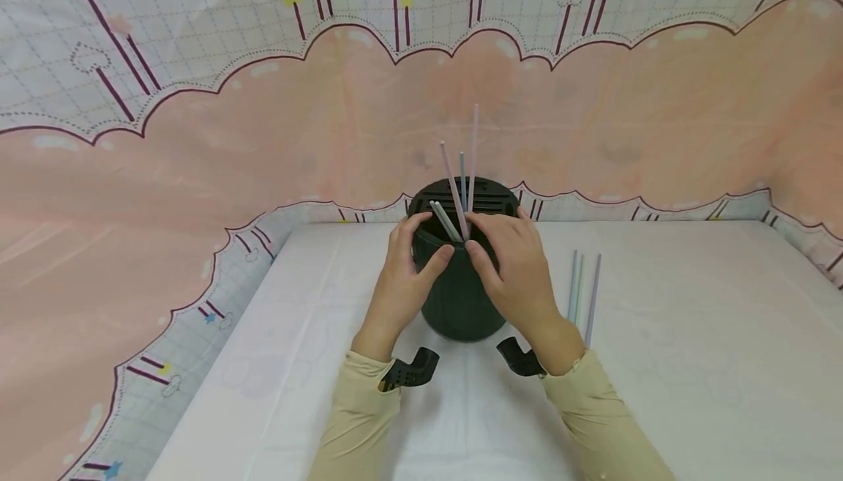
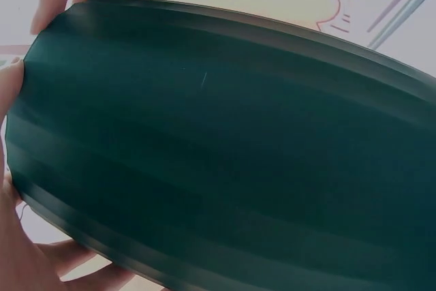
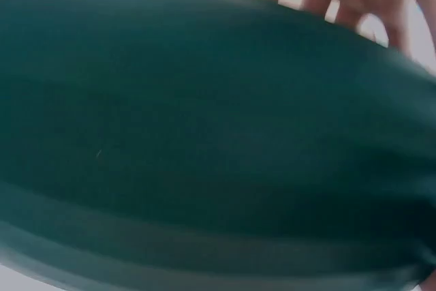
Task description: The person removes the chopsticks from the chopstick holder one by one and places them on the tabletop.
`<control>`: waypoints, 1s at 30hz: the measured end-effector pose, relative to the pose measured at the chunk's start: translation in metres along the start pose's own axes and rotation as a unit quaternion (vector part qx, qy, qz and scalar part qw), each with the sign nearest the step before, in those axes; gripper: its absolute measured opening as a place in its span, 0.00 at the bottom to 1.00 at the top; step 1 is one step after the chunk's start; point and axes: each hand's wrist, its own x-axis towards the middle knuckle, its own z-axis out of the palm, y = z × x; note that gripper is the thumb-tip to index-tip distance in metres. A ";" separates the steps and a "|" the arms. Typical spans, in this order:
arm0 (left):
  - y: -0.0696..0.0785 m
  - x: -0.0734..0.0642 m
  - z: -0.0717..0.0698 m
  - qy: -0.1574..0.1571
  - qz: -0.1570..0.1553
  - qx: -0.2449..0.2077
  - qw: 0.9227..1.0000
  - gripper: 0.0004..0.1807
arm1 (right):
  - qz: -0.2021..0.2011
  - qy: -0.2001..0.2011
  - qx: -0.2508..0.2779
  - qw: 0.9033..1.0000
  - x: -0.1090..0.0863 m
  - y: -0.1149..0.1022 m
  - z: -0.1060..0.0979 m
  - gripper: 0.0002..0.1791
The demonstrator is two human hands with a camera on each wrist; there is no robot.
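Observation:
A dark green bin (image 1: 464,298) stands on the white table, its mouth upward and a slotted black part (image 1: 490,192) at the far rim. My left hand (image 1: 407,269) grips its left side, thumb near the front rim. From the right, my right hand (image 1: 520,265) holds the other side, fingers curved over the edge. Out of the bin's mouth rise a tall pink straw (image 1: 473,148), a leaning pink straw (image 1: 451,181), a blue straw (image 1: 462,172) and short pale straws (image 1: 444,219). The bin's green wall (image 2: 218,134) fills most of both wrist views.
To the right of the bin, a purple straw (image 1: 594,294), a green straw (image 1: 579,283) and a blue straw (image 1: 572,283) lie on the white table (image 1: 691,364), partly behind my right forearm. A patterned peach cloth (image 1: 329,122) hangs behind the table and along its left.

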 end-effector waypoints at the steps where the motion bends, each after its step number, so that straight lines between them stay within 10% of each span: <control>1: 0.000 0.000 0.000 0.001 0.002 0.000 1.000 0.31 | -0.004 -0.007 -0.020 1.000 0.000 -0.003 0.001 0.19; 8: 0.000 0.001 -0.002 0.007 0.005 0.007 1.000 0.31 | -0.005 -0.036 -0.058 0.998 0.001 -0.015 0.000 0.18; 30: 0.001 -0.002 0.001 0.000 -0.005 0.003 1.000 0.32 | 0.107 0.067 0.141 0.982 0.003 -0.011 -0.015 0.08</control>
